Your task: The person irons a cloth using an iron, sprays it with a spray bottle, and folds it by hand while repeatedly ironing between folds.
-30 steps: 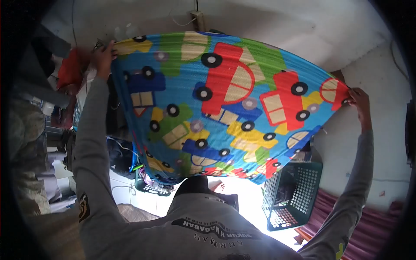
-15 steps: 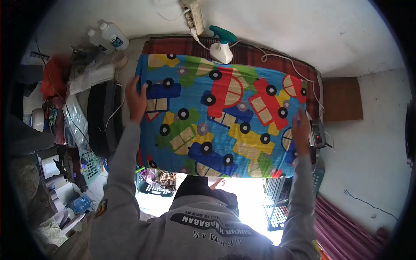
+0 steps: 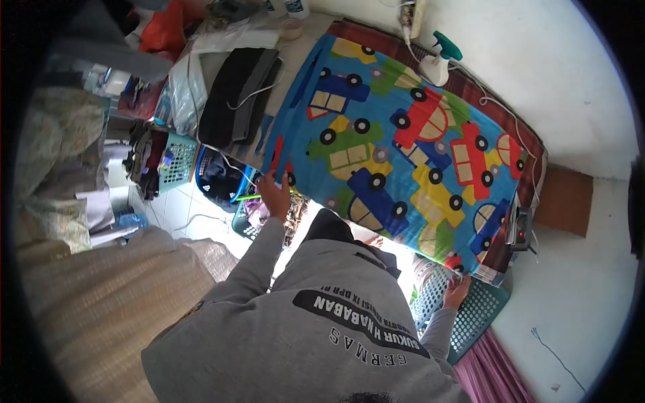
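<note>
A blue cloth printed with colourful cars (image 3: 396,144) lies spread over a table covered with dark red plaid fabric (image 3: 531,144). At the cloth's near left corner is my left hand (image 3: 273,195), its fingers on the edge and thumb close by; the fabric between them is too small to make out. My right hand (image 3: 457,292) is at the near right corner, its fingers bent around the cloth's edge. A white spray bottle with a green head (image 3: 440,59) stands behind the cloth. An iron-like device (image 3: 521,230) sits at the table's right edge.
Folded dark fabric (image 3: 235,97) lies left of the cloth, with a white cord over it. A power strip (image 3: 411,20) is at the wall. Green baskets (image 3: 477,319) stand below right, and another basket (image 3: 178,161) with clothes is at left. Brown cardboard (image 3: 566,199) is at right.
The cloth went from raised and stretched between both hands to lying on the table. My hands have moved down to its near corners, and the view has turned.
</note>
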Motion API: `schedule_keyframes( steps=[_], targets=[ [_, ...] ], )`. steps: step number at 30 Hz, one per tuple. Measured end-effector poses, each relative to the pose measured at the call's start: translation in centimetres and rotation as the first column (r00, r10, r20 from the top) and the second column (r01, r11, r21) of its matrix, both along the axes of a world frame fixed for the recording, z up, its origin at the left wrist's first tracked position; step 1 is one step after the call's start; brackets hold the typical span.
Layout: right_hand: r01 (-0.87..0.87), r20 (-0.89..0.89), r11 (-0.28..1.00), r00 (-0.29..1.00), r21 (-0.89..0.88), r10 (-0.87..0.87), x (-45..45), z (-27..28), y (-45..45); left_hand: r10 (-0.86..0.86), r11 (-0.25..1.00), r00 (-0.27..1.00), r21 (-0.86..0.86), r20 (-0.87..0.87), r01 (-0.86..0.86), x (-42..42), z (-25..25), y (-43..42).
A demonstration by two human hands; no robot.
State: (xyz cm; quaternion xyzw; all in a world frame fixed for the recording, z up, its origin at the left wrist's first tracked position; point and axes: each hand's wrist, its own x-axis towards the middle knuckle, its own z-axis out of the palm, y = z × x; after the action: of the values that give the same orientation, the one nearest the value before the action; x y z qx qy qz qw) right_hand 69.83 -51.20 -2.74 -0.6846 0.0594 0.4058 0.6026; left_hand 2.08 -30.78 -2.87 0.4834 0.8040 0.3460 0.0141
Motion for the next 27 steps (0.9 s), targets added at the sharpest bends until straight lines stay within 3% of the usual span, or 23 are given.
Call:
schedule_keyframes(
  steps=[2,3,6,7,8,10,11,12,13,14,15,16,18,20,22,23,25,27],
  targets=[
    [-0.034,-0.023,0.999,0.999,-0.006,0.034,0.3,0.3,-0.2,-0.049,0.998,0.981,-0.049,-0.189,0.04,0.0,0.3,0.3],
    [-0.127,-0.056,0.985,0.989,0.121,0.134,1.0,0.7,-0.5,-0.069,0.998,0.983,-0.008,-0.17,0.068,-0.2,-0.2,0.7],
    [-0.203,-0.03,0.965,0.977,0.165,0.21,1.5,1.9,0.2,-0.006,1.0,0.992,-0.028,-0.128,0.003,-0.4,-0.1,1.0],
    [-0.283,0.03,0.957,0.959,0.066,0.282,1.7,2.4,0.1,0.001,0.991,0.998,-0.134,-0.071,-0.01,-1.0,-0.2,1.1],
    [-0.28,0.034,0.958,0.96,0.067,0.278,1.9,2.9,0.2,-0.003,0.991,0.998,-0.132,-0.066,-0.006,-1.8,-0.2,1.2],
    [-0.431,-0.046,0.902,0.901,0.001,0.431,3.0,3.8,-0.1,-0.141,0.971,0.962,-0.155,0.235,0.18,-3.3,-0.3,1.5],
    [-0.46,0.005,0.886,0.887,-0.056,0.461,3.2,4.4,0.0,-0.181,0.931,0.939,-0.256,0.293,0.26,-5.0,1.0,1.9],
    [-0.447,0.009,0.892,0.894,-0.064,0.449,3.3,5.2,0.0,-0.183,0.932,0.971,-0.288,0.153,0.221,-8.0,-1.0,2.4],
    [-0.496,0.128,0.865,0.855,-0.082,0.502,3.8,5.9,0.1,-0.09,0.939,0.956,-0.296,0.281,0.176,-7.9,4.0,3.0],
    [-0.541,0.243,0.835,0.8,-0.103,0.548,4.1,6.7,0.6,-0.141,0.983,0.948,-0.072,0.286,0.168,-9.2,4.3,3.2],
    [-0.534,0.245,0.841,0.806,-0.093,0.539,4.4,7.5,0.8,-0.13,0.99,0.945,-0.017,0.301,0.142,-10.3,4.3,3.6],
    [-0.518,0.243,0.85,0.815,-0.1,0.526,4.5,7.6,0.6,-0.146,0.987,0.942,-0.022,0.304,0.16,-9.6,4.7,3.4],
    [-0.563,0.365,0.781,0.691,-0.269,0.624,4.3,8.1,0.6,-0.174,0.96,0.971,-0.19,0.165,0.204,-8.8,5.6,3.1],
    [-0.593,0.323,0.74,0.666,-0.316,0.672,5.4,6.8,-0.2,-0.282,0.933,0.947,-0.187,0.155,0.308,-10.9,0.2,2.7],
    [-0.687,0.17,0.61,0.598,-0.396,0.784,5.9,5.0,-1.1,-0.155,0.979,0.968,-0.101,0.196,0.177,-10.4,-1.2,1.8],
    [-0.669,0.151,0.63,0.629,-0.394,0.763,5.9,5.1,-1.1,-0.174,0.976,0.965,-0.098,0.198,0.196,-10.5,-1.2,2.0],
    [-0.629,0.21,0.689,0.665,-0.359,0.717,6.1,4.4,-1.6,-0.129,0.989,0.977,0.09,0.17,0.115,-10.3,-0.1,3.0],
    [-0.537,0.262,0.779,0.74,-0.324,0.619,6.2,2.8,-2.6,-0.172,0.985,0.972,0.041,0.158,0.168,-9.8,0.6,3.2]
  ],
)
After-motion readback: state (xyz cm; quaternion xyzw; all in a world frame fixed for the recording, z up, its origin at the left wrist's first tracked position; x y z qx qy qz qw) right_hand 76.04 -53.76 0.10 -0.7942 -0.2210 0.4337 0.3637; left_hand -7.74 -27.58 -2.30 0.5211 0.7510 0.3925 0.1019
